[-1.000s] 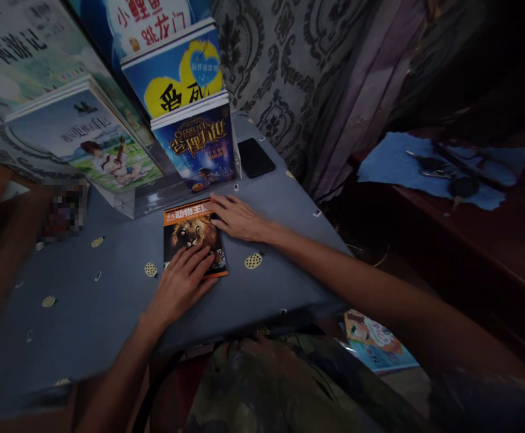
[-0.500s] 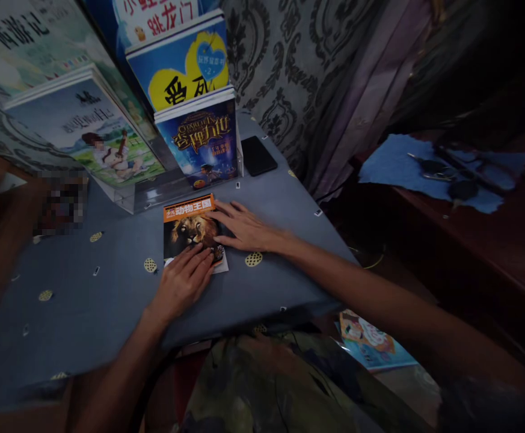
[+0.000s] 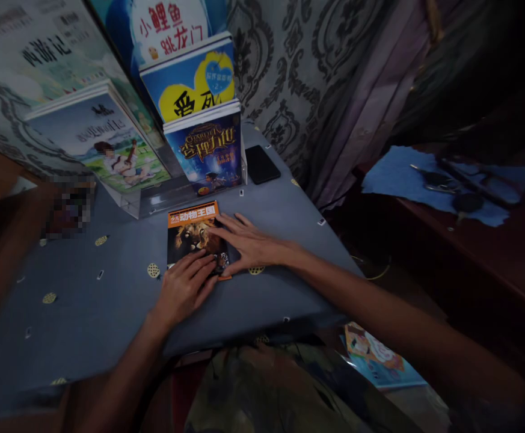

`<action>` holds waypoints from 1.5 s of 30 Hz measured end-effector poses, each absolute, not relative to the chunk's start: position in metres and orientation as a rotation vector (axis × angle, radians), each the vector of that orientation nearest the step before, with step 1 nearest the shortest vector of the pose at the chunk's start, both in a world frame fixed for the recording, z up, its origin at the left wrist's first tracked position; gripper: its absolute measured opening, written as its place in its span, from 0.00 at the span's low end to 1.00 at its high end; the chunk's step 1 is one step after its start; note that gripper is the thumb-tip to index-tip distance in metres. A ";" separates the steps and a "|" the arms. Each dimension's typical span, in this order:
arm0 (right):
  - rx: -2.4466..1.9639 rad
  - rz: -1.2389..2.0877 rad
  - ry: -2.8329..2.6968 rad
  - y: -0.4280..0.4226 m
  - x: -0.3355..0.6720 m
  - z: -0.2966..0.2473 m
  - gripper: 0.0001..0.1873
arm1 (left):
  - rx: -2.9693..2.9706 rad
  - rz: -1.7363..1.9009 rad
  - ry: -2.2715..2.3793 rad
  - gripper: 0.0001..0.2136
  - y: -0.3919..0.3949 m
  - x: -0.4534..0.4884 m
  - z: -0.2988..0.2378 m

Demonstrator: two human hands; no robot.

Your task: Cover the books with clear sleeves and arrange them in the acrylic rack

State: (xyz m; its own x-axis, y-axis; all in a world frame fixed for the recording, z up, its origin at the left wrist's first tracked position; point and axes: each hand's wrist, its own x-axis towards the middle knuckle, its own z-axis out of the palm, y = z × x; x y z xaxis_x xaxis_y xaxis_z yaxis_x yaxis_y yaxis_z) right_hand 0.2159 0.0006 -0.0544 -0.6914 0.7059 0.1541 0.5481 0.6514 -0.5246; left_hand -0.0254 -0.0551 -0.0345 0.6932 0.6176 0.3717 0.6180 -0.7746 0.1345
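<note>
A small book with an orange title band and a lion on its cover [image 3: 190, 231] lies flat on the blue-grey tablecloth [image 3: 86, 300]. My left hand [image 3: 185, 285] rests on the book's near edge with its fingers stretched out flat. My right hand [image 3: 244, 240] lies on the book's right side, fingers spread over the cover. Neither hand grips anything.
A clear display stand [image 3: 154, 201] behind the book holds several upright children's books, the nearest a dark blue one [image 3: 208, 150]. A black phone [image 3: 262, 163] lies to its right. Patterned curtains hang behind. A dark wooden surface with blue cloth [image 3: 406, 177] is at right. Another book [image 3: 379, 358] lies on the floor.
My right hand slid from the book's top right corner down over its right side. The left hand stayed on the near edge. The view shifted slightly.
</note>
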 end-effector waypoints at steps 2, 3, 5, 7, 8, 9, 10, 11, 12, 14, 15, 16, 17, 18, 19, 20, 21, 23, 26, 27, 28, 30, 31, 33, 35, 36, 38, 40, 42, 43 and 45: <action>-1.003 0.628 -2.527 0.001 0.216 -0.054 0.56 | -2.883 -0.659 -1.131 0.12 -0.053 -0.026 -0.033; -1.010 0.623 -2.527 0.000 0.216 -0.054 0.56 | -2.879 -0.660 -1.167 0.13 -0.051 -0.026 -0.032; -1.025 0.619 -2.536 0.000 0.216 -0.052 0.56 | -2.877 -0.636 -1.233 0.14 -0.044 -0.030 -0.031; -1.035 0.625 -2.548 0.000 0.216 -0.049 0.56 | -2.879 -0.608 -1.288 0.15 -0.033 -0.035 -0.032; -1.036 0.629 -2.555 0.000 0.215 -0.048 0.55 | -2.874 -0.603 -1.312 0.16 -0.026 -0.038 -0.033; -1.033 0.632 -2.563 0.001 0.215 -0.046 0.55 | -2.860 -0.604 -1.339 0.16 -0.017 -0.041 -0.034; -1.030 0.632 -2.572 0.003 0.214 -0.045 0.54 | -2.838 -0.609 -1.364 0.17 -0.008 -0.044 -0.036; -1.030 0.628 -2.580 0.005 0.213 -0.044 0.54 | -2.811 -0.612 -1.395 0.17 0.001 -0.047 -0.039; -1.037 0.620 -2.583 0.008 0.211 -0.044 0.53 | -2.776 -0.616 -1.431 0.17 0.010 -0.050 -0.042; -1.082 0.595 -2.568 0.014 0.205 -0.043 0.49 | -2.684 -0.624 -1.523 0.17 0.026 -0.052 -0.047; -1.120 0.576 -2.544 0.017 0.202 -0.042 0.46 | -2.626 -0.626 -1.574 0.17 0.032 -0.052 -0.050; -1.160 0.554 -2.517 0.020 0.198 -0.042 0.42 | -2.568 -0.622 -1.621 0.18 0.036 -0.052 -0.052; -1.197 0.532 -2.492 0.022 0.193 -0.041 0.39 | -2.511 -0.613 -1.662 0.18 0.038 -0.051 -0.053; -1.232 0.508 -2.472 0.023 0.189 -0.041 0.36 | -2.462 -0.603 -1.693 0.18 0.039 -0.049 -0.054; -1.264 0.482 -2.456 0.023 0.183 -0.041 0.34 | -2.425 -0.595 -1.716 0.18 0.039 -0.047 -0.054; -1.297 0.453 -2.442 0.023 0.178 -0.041 0.33 | -2.399 -0.589 -1.733 0.18 0.037 -0.045 -0.053; -1.333 0.422 -2.427 0.022 0.173 -0.041 0.32 | -2.376 -0.587 -1.752 0.18 0.035 -0.043 -0.052; -1.409 0.359 -2.387 0.018 0.163 -0.042 0.30 | -2.342 -0.601 -1.812 0.17 0.032 -0.041 -0.050; -1.461 0.292 -2.339 0.012 0.155 -0.046 0.28 | -2.379 -0.743 -1.907 0.17 0.032 -0.043 -0.048; -1.456 0.278 -2.329 0.010 0.154 -0.048 0.27 | -2.412 -0.857 -1.932 0.16 0.034 -0.045 -0.048; -1.444 0.266 -2.322 0.010 0.154 -0.049 0.27 | -2.449 -1.013 -1.953 0.17 0.037 -0.048 -0.049; -1.422 0.250 -2.313 0.009 0.155 -0.052 0.26 | -2.476 -1.419 -2.011 0.18 0.044 -0.054 -0.054; -1.416 0.246 -2.310 0.009 0.156 -0.053 0.26 | -2.451 -1.632 -2.061 0.19 0.047 -0.056 -0.057; -1.409 0.243 -2.302 0.009 0.158 -0.055 0.27 | -2.354 -1.992 -2.227 0.21 0.051 -0.059 -0.061; -1.390 0.254 -2.282 0.009 0.160 -0.056 0.27 | -2.270 -2.253 -2.440 0.21 0.051 -0.060 -0.064; -1.377 0.267 -2.265 0.010 0.161 -0.057 0.27 | -2.247 -2.372 -2.533 0.21 0.051 -0.059 -0.064; -1.359 0.326 -2.214 0.010 0.161 -0.059 0.27 | -2.187 -2.632 -2.633 0.19 0.048 -0.057 -0.061; -1.364 0.426 -2.135 0.011 0.162 -0.062 0.30 | -2.071 -2.898 -2.622 0.19 0.044 -0.055 -0.057; -1.371 0.530 -2.025 0.012 0.163 -0.066 0.35 | -1.973 -3.113 -2.550 0.18 0.042 -0.053 -0.053; -1.366 0.571 -1.968 0.013 0.164 -0.067 0.37 | -1.942 -3.191 -2.514 0.18 0.041 -0.053 -0.051; -1.340 0.635 -1.864 0.014 0.166 -0.069 0.39 | -1.873 -3.312 -2.448 0.16 0.039 -0.053 -0.047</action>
